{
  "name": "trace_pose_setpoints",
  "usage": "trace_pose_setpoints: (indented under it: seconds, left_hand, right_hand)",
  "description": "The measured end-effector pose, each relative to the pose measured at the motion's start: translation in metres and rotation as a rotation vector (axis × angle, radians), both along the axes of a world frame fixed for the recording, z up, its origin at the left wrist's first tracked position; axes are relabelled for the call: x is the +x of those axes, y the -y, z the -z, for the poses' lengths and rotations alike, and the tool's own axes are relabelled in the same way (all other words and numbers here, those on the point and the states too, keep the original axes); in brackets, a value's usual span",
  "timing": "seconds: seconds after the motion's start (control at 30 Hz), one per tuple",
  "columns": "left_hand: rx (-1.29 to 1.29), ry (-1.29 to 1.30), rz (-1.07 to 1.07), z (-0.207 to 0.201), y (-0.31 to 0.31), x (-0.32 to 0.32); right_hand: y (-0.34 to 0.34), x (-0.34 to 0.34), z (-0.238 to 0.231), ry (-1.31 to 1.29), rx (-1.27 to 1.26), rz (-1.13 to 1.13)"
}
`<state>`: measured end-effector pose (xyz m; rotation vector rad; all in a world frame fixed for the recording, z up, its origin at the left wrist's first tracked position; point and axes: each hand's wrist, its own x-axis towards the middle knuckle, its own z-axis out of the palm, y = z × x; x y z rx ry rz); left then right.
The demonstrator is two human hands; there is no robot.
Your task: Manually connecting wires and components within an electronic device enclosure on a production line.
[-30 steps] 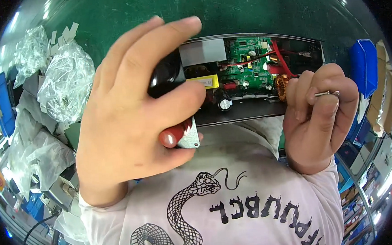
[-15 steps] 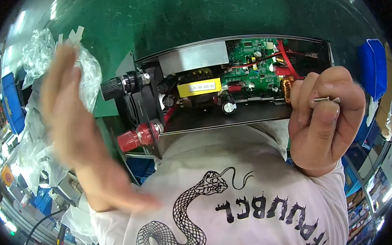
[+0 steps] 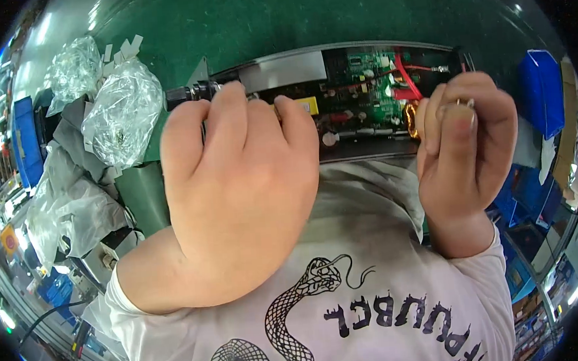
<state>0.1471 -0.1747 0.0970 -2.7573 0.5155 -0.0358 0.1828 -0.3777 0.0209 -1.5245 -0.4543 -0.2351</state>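
An open power inverter (image 3: 366, 150) in a black metal case lies across the near edge of the green bench. Inside show a green circuit board (image 3: 371, 119), a copper-wound ring coil (image 3: 412, 120) and red wires (image 3: 407, 74). My left hand (image 3: 242, 177), back up, is closed over its left end with bent fingers. Their tips are hidden, as is the red terminal; a black terminal (image 3: 179, 96) sticks out beyond them. By the right end, my right hand (image 3: 465, 143) is closed, pinching a small metal screw (image 3: 469, 103) between thumb and forefinger.
Clear plastic bags (image 3: 126, 114) lie on the left of the green bench (image 3: 384, 9), with white strips (image 3: 125, 50) behind them. A blue bin (image 3: 542, 92) stands at the right. More blue bins (image 3: 531, 195) sit lower on the right.
My left hand has swung in from the left, from open to closed over the inverter's left end. My right hand still pinches the screw and has shifted slightly left and up.
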Motion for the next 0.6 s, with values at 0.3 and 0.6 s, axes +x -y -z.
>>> trace_pose_setpoints:
  seconds: [0.3, 0.6]
  left_hand:
    - [-0.229, 0.048, -0.019, 0.014, -0.006, -0.005]
    - [-0.233, 0.046, -0.015, 0.014, -0.012, 0.001]
  right_hand:
    - [0.005, -0.009, -0.010, -0.192, 0.046, -0.089]
    - [-0.003, -0.002, -0.009, -0.114, 0.056, -0.097]
